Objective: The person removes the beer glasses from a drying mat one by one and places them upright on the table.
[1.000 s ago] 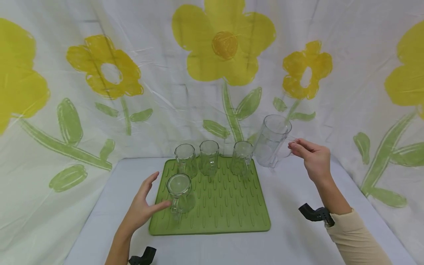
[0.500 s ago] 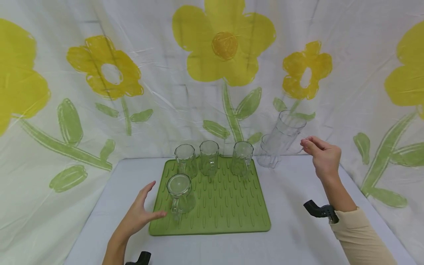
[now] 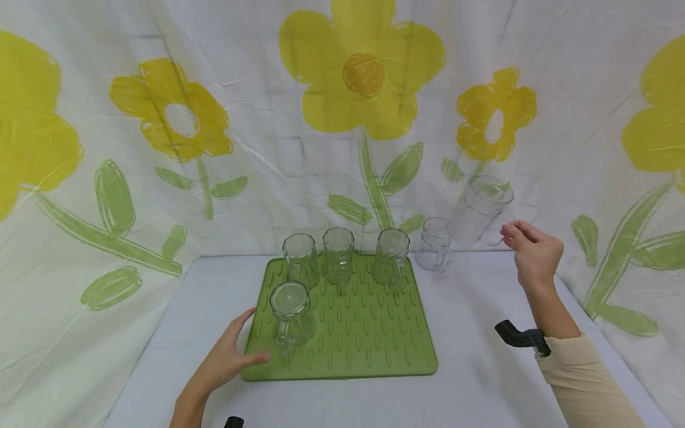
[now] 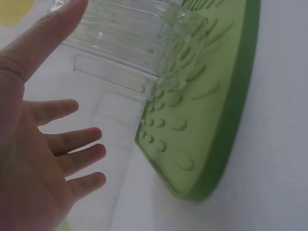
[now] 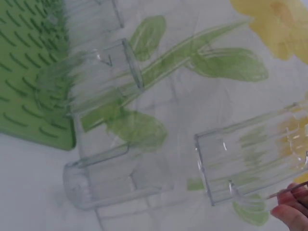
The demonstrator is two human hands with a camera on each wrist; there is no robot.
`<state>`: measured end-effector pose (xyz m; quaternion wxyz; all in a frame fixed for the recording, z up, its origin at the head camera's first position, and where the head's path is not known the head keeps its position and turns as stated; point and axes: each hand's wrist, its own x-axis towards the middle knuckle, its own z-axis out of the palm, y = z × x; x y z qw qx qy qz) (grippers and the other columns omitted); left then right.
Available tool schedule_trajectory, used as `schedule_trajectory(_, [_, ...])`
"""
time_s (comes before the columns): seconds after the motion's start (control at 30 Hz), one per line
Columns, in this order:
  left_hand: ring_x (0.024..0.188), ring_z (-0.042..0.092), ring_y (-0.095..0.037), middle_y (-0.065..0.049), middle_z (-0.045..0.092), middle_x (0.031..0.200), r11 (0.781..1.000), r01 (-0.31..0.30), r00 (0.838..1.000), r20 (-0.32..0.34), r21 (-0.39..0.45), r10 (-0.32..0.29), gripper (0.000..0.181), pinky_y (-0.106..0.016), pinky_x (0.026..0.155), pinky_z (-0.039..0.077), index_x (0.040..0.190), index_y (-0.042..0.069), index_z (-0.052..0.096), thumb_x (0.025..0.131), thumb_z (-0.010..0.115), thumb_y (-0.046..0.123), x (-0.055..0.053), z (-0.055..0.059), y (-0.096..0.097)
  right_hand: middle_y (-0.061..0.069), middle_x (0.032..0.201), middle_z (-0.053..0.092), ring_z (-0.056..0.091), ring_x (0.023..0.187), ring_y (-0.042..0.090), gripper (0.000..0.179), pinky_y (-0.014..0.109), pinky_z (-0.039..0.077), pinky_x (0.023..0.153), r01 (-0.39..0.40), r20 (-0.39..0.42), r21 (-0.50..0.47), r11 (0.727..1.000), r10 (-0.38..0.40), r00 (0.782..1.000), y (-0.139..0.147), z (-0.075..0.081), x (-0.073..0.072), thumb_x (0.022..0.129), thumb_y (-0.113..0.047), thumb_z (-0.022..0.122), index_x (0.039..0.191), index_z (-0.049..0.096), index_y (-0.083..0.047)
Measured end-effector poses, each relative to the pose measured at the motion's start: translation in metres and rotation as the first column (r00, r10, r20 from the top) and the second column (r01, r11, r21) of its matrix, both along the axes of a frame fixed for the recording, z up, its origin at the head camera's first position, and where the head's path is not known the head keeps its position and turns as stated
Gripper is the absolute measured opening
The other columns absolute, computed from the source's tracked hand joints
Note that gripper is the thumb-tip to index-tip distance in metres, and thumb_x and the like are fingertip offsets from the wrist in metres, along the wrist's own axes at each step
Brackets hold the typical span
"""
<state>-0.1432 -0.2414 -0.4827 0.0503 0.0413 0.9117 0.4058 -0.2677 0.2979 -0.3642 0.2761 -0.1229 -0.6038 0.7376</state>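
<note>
My right hand [image 3: 537,252] pinches the handle of a clear glass mug [image 3: 484,202], which is raised and tilted above the back right of the table. In the right wrist view, fingers and thumb [image 5: 290,216] meet at that handle. A second clear mug [image 3: 435,246] stands on the table just below and left of it. My left hand [image 3: 225,356] hovers by the mat's left edge, thumb and fingers spread. Nearest to it is a glass mug [image 3: 294,315] on the green mat [image 3: 364,351], handle facing me. The left wrist view shows the left hand's palm [image 4: 29,159] with nothing in it.
Along the mat's back edge stand three more glass mugs, the left one [image 3: 301,261], the middle one [image 3: 338,255] and the right one [image 3: 390,257]. A white curtain [image 3: 257,190] with yellow flowers hangs right behind the white table [image 3: 465,356].
The right hand has carried its mug to the right, away from the mug standing beside the mat. My left hand has drawn back slightly toward me from the front mug.
</note>
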Motion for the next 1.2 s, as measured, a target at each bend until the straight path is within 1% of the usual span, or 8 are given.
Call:
schedule_trajectory(0.1, [0.143, 0.022, -0.053, -0.031, 0.024, 0.155, 1.000, 0.014, 0.999, 0.034, -0.028, -0.013, 0.106, -0.070, 0.111, 0.026, 0.153, 0.001, 0.021, 0.074, 0.083, 0.036, 0.002, -0.005, 0.000, -0.007, 0.064, 0.072, 0.069, 0.059, 0.003, 0.011, 0.012, 0.056, 0.058, 0.031, -0.003, -0.007, 0.999, -0.031, 1.000, 0.004, -0.004, -0.003, 0.079, -0.001, 0.077, 0.077, 0.073, -0.011])
schedule_trajectory(0.3, [0.141, 0.022, -0.055, -0.036, 0.023, 0.154, 0.999, 0.024, 0.998, 0.056, -0.044, -0.022, 0.110, -0.069, 0.113, 0.024, 0.151, -0.005, 0.020, 0.072, 0.085, 0.036, 0.004, -0.010, 0.000, -0.012, 0.061, 0.070, 0.065, 0.055, 0.000, 0.013, 0.008, 0.054, 0.055, 0.114, -0.026, 0.091, 0.989, -0.112, 0.993, 0.010, -0.015, -0.007, 0.080, 0.001, 0.076, 0.076, 0.074, -0.012])
schedule_trajectory(0.5, [0.140, 0.024, -0.056, -0.039, 0.025, 0.150, 0.997, 0.038, 0.997, 0.067, -0.064, -0.034, 0.112, -0.066, 0.114, 0.024, 0.148, -0.013, 0.020, 0.071, 0.085, 0.036, 0.003, -0.016, 0.000, -0.021, 0.058, 0.064, 0.060, 0.054, -0.005, 0.002, 0.004, 0.049, 0.054, 0.185, 0.041, 0.249, 0.951, -0.201, 0.979, 0.018, -0.032, -0.014, 0.083, -0.008, 0.075, 0.084, 0.077, -0.008])
schedule_trajectory(0.57, [0.139, 0.025, -0.056, -0.040, 0.026, 0.150, 0.997, 0.041, 0.997, 0.064, -0.068, -0.037, 0.112, -0.066, 0.114, 0.024, 0.147, -0.014, 0.021, 0.070, 0.086, 0.035, 0.003, -0.019, -0.001, -0.023, 0.058, 0.062, 0.057, 0.054, -0.006, 0.009, 0.003, 0.049, 0.056, 0.200, 0.054, 0.300, 0.933, -0.226, 0.973, 0.019, -0.038, -0.016, 0.084, -0.010, 0.075, 0.089, 0.077, -0.004])
schedule_trajectory(0.77, [0.138, 0.027, -0.056, -0.040, 0.027, 0.149, 0.996, 0.031, 0.998, 0.059, -0.088, -0.026, 0.117, -0.066, 0.114, 0.026, 0.146, -0.016, 0.020, 0.067, 0.088, 0.035, 0.003, -0.024, -0.002, -0.028, 0.057, 0.060, 0.056, 0.054, -0.009, 0.009, 0.001, 0.048, 0.058, 0.209, 0.087, 0.353, 0.912, -0.254, 0.963, 0.022, -0.059, -0.020, 0.085, -0.013, 0.074, 0.088, 0.076, -0.005])
schedule_trajectory(0.93, [0.135, 0.032, -0.056, -0.041, 0.033, 0.145, 0.992, 0.022, 0.998, 0.056, -0.127, -0.015, 0.117, -0.065, 0.112, 0.029, 0.145, -0.018, 0.023, 0.065, 0.089, 0.037, 0.004, -0.025, -0.003, -0.031, 0.057, 0.057, 0.054, 0.054, -0.011, 0.023, 0.000, 0.047, 0.058, 0.205, 0.078, 0.392, 0.897, -0.254, 0.964, 0.021, -0.073, -0.023, 0.087, -0.012, 0.072, 0.098, 0.073, 0.008])
schedule_trajectory(1.1, [0.135, 0.032, -0.056, -0.040, 0.035, 0.144, 0.984, 0.024, 0.996, 0.091, -0.177, -0.008, 0.114, -0.065, 0.111, 0.031, 0.143, -0.020, 0.026, 0.067, 0.088, 0.040, 0.004, -0.024, -0.002, -0.034, 0.054, 0.051, 0.050, 0.052, -0.014, 0.026, 0.001, 0.042, 0.053, 0.211, 0.084, 0.454, 0.866, -0.277, 0.957, 0.019, -0.089, -0.025, 0.088, -0.013, 0.072, 0.100, 0.072, 0.009])
schedule_trajectory(1.2, [0.135, 0.032, -0.056, -0.039, 0.035, 0.144, 0.980, 0.023, 0.995, 0.104, -0.200, -0.002, 0.115, -0.065, 0.111, 0.032, 0.143, -0.019, 0.027, 0.066, 0.088, 0.040, 0.005, -0.023, -0.002, -0.037, 0.056, 0.049, 0.049, 0.053, -0.016, 0.026, 0.001, 0.041, 0.052, 0.200, 0.097, 0.460, 0.865, -0.273, 0.957, 0.018, -0.099, -0.026, 0.088, -0.013, 0.072, 0.103, 0.072, 0.008])
